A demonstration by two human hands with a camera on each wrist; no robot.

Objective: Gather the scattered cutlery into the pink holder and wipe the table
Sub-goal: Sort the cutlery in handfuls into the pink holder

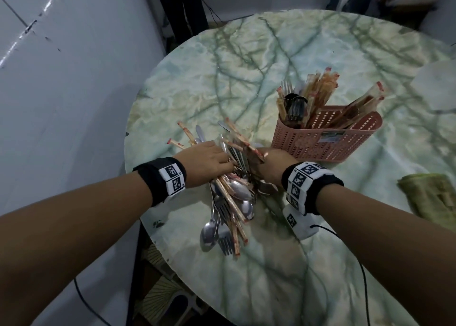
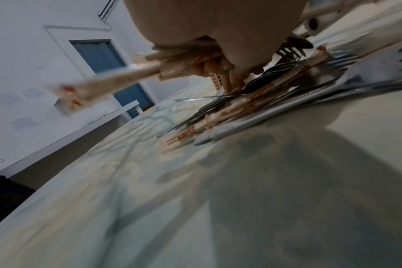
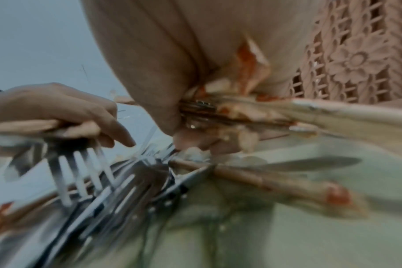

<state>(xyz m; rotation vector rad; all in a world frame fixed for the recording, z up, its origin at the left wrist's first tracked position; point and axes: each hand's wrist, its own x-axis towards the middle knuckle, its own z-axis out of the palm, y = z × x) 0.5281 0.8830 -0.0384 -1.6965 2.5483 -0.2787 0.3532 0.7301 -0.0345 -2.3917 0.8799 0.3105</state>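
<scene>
A mixed bundle of cutlery (image 1: 232, 190), made of metal spoons, forks and paper-wrapped chopsticks, lies on the marble table (image 1: 271, 54) between my two hands. My left hand (image 1: 212, 156) grips it from the left; in the left wrist view its fingers curl round wrapped chopsticks (image 2: 126, 79). From the right, my right hand (image 1: 270, 160) grips it too, curled round chopsticks and metal handles (image 3: 236, 112). The pink holder (image 1: 325, 138) stands just right of my right hand, with chopsticks and forks upright in it. Fork tines (image 3: 80, 177) splay under my left hand (image 3: 57, 112).
A folded green cloth (image 1: 431, 197) lies at the table's right edge. A pale white object (image 1: 436, 88) sits at the far right. The table's left edge runs close beside my left wrist, with white wall beyond. A black cable (image 1: 345, 241) trails from my right wrist.
</scene>
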